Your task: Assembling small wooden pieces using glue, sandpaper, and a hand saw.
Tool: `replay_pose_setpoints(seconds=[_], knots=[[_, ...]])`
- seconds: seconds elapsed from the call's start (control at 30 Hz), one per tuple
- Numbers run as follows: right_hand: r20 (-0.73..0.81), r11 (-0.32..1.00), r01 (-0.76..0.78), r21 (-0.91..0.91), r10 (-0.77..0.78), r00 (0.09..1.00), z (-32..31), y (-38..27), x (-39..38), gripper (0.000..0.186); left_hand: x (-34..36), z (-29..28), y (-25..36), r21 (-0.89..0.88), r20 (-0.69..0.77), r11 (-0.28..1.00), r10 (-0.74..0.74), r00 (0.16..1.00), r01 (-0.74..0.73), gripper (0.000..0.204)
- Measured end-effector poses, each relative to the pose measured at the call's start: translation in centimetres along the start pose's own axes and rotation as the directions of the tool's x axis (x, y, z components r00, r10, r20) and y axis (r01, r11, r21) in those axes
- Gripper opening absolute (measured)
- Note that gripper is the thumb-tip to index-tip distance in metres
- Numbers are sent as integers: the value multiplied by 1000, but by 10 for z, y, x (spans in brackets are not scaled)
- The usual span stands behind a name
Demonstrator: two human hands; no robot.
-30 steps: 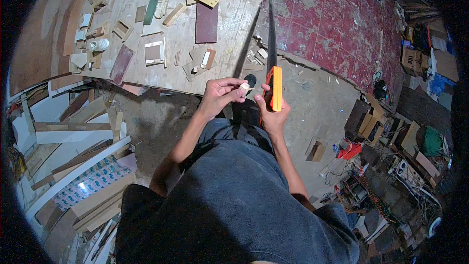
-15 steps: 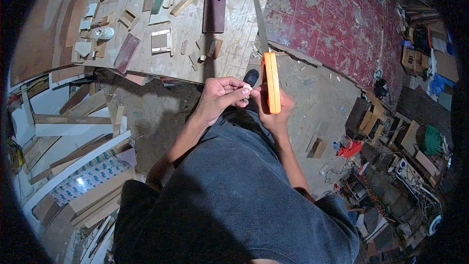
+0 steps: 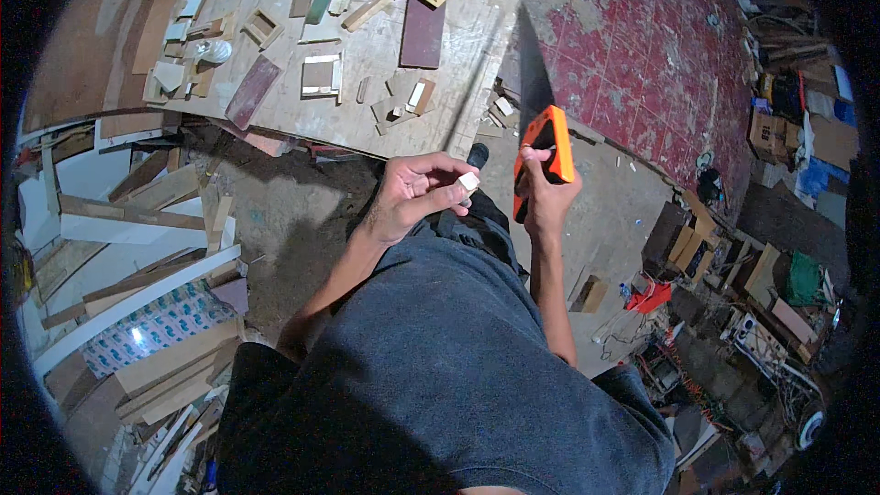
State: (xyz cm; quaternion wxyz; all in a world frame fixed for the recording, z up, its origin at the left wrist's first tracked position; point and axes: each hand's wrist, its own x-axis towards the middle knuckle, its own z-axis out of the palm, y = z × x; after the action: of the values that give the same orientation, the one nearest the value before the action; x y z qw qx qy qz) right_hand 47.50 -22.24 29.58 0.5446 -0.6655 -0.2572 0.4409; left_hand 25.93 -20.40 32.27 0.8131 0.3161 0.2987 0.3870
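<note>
My left hand pinches a small pale wood block between thumb and fingertips, just in front of my body. To its right, my right hand is wrapped round the orange and black handle of a handsaw. The saw points up and away, its blade showing flat side on, past the right edge of the workbench. A gap separates the saw from the block. Offcuts lie on the bench beyond my left hand, among them a dark red board and a small wooden frame.
A worn red tiled surface spreads at the far right. Scrap boards are piled at the left. On the right floor are a red cloth, loose wood and tangled cables. A dark shoe shows below the bench edge.
My right hand has moved away from the left, taking the saw rightward and turning its blade from edge-on to flat. The left hand still holds the block, which now shows more plainly.
</note>
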Motion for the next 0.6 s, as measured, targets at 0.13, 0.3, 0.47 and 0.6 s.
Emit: replay_pose_setpoints(seconds=[0.13,0.3,0.47,0.6], knots=[[-91,1000,11,-16,-12,996,4,10,16,15,-12,-1,16,141,3,983,119,993,-118,27],[-166,998,51,42,-44,985,15,19,27,23,-33,-11,25,259,-75,952,186,980,-161,26],[-80,904,326,-277,-360,930,32,57,33,21,-55,-26,39,503,-151,838,324,934,-210,22],[101,677,432,-596,-471,876,60,74,34,18,-72,-37,52,439,-269,885,294,917,-155,22]])
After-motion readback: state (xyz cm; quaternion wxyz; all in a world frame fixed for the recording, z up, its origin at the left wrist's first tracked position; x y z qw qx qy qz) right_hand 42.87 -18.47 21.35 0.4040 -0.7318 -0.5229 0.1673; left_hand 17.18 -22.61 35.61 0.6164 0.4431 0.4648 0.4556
